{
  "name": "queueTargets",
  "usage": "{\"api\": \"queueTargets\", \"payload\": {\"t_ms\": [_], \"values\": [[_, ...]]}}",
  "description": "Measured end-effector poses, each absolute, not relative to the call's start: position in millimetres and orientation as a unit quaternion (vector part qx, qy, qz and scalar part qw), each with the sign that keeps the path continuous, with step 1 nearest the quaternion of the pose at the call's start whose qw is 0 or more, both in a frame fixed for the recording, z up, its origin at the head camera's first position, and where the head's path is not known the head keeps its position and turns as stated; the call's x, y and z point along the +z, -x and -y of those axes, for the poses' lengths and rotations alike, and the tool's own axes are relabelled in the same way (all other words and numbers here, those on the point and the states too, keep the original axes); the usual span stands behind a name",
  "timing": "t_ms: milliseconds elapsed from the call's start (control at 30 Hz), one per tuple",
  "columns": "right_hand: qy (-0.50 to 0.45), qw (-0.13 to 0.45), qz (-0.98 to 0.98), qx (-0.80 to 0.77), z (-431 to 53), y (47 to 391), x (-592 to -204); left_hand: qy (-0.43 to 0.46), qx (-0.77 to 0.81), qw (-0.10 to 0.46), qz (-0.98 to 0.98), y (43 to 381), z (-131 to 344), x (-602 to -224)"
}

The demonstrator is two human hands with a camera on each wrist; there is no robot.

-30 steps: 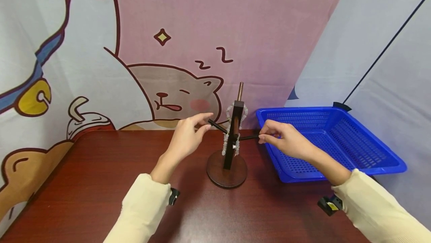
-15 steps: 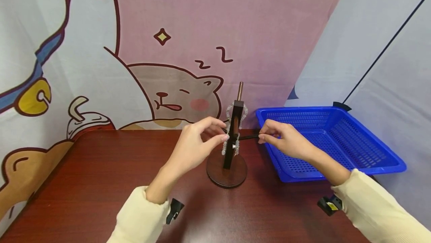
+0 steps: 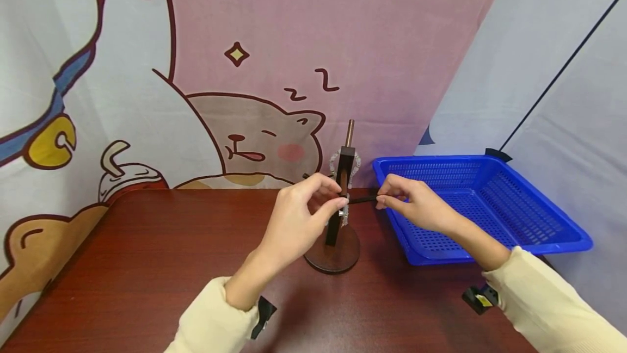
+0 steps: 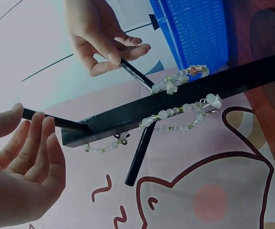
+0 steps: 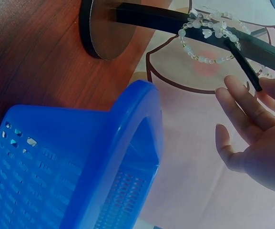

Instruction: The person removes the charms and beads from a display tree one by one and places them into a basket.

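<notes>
A dark wooden jewelry stand (image 3: 333,233) rises from a round base, with thin pegs sticking out of its post. Beaded bracelets of clear and whitish beads hang on the stand; one bracelet (image 4: 168,113) loops by the left peg (image 4: 140,155), another bracelet (image 5: 206,40) by the right peg (image 5: 244,67). My left hand (image 3: 299,217) pinches the tip of the front peg (image 4: 63,123) between thumb and fingers, covering part of the post in the head view. On the other side, my right hand (image 3: 416,203) holds the tip of the right peg with thumb and fingertips.
A blue plastic basket (image 3: 411,252) with perforated walls stands right of the stand, under my right forearm. The stand is on a reddish-brown table (image 3: 161,266). A cartoon-printed cloth (image 3: 406,43) hangs behind the table.
My left hand has left the tip of the left peg and moved right and toward me onto the front peg. The right hand stays on the right peg; the stand has not moved.
</notes>
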State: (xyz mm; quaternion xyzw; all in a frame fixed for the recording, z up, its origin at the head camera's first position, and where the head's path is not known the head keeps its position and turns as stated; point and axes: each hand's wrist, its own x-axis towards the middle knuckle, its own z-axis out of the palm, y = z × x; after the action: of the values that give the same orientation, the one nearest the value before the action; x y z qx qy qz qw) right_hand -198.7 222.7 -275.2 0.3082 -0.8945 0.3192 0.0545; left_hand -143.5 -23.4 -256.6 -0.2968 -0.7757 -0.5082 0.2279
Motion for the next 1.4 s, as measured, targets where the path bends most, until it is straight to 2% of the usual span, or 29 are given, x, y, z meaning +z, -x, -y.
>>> {"api": "queueTargets", "payload": {"t_ms": [733,1400], "values": [[-0.297,0.048,0.896,0.327,-223.4,197.2,-276.3,0.305,-0.449,0.307,0.782,143.7,19.2,-255.7],[-0.292,0.049,0.899,0.322,-216.3,179.3,-274.7,0.281,-0.458,0.296,0.79,152.2,39.2,-250.4]]}}
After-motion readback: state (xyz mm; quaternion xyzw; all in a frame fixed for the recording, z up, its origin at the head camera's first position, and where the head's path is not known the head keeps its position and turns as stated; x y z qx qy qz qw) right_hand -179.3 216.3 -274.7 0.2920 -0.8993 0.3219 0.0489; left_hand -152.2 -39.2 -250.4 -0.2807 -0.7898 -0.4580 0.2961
